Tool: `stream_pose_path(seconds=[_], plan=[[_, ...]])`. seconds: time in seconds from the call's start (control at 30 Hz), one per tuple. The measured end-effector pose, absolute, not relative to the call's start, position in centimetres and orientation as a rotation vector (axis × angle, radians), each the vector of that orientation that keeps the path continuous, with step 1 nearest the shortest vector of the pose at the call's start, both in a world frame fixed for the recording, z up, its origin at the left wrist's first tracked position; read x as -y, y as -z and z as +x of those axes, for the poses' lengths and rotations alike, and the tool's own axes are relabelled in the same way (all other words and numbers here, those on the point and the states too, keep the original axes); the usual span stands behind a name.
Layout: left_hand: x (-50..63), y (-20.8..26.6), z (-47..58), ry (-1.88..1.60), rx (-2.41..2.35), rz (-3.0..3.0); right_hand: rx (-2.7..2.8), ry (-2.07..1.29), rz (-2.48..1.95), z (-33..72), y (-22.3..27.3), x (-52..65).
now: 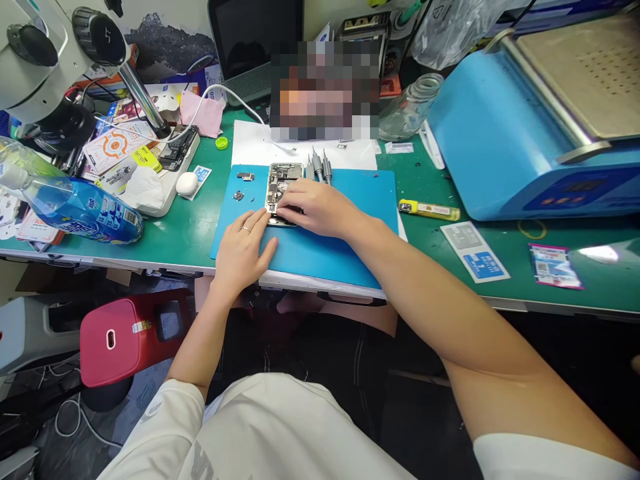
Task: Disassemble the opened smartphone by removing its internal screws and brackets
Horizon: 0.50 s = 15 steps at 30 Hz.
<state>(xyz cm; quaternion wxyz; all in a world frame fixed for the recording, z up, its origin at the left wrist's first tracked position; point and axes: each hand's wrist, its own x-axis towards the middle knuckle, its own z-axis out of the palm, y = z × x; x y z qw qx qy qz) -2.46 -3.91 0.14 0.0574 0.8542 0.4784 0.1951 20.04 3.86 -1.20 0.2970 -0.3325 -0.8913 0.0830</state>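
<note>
- Phone (280, 177), its inner boards bared, lies on the blue mat (320, 260), left of the mat's middle and towards its far edge.
- Slipping looks a likely trouble: no clamp shows, so uneven pressure could turn or slide the phone across the mat.
- Fine connectors inside might bend or tear under a hard or slanted push; the working spot is partly covered from view, so a misplaced press could go unnoticed.
- Small loose pieces, a silvery module (245, 177) and a dark part (238, 196), sit in the mat's far left portion; a careless sweep of the left hand (241, 250) could scatter them onto the green tabletop (500, 240).
- Slender grey tools (317, 167) lie at the mat's far edge, close to the right hand (320, 203); a knock from the knuckles could roll them against the exposed phone.
- Left hand pose: palm down over the mat's left part, fingers extended with their tips at the phone's near-left corner, thumb spread well away; nothing is seen in its grip, and it seems to be steadying.
- Right hand pose: back upward, forearm slanting over the mat's right side, fingers curled with thumb near forefinger above the phone's near half; whether they pinch a tiny part, I cannot tell.
</note>
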Motion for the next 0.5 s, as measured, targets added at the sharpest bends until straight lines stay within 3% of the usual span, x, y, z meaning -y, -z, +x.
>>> stream_pose_path(seconds=[0.5], plan=[[3.99,-0.02,-2.37,-0.630,-1.465,2.559,2.392,-0.283,-0.872,20.15,0.78,-3.73]])
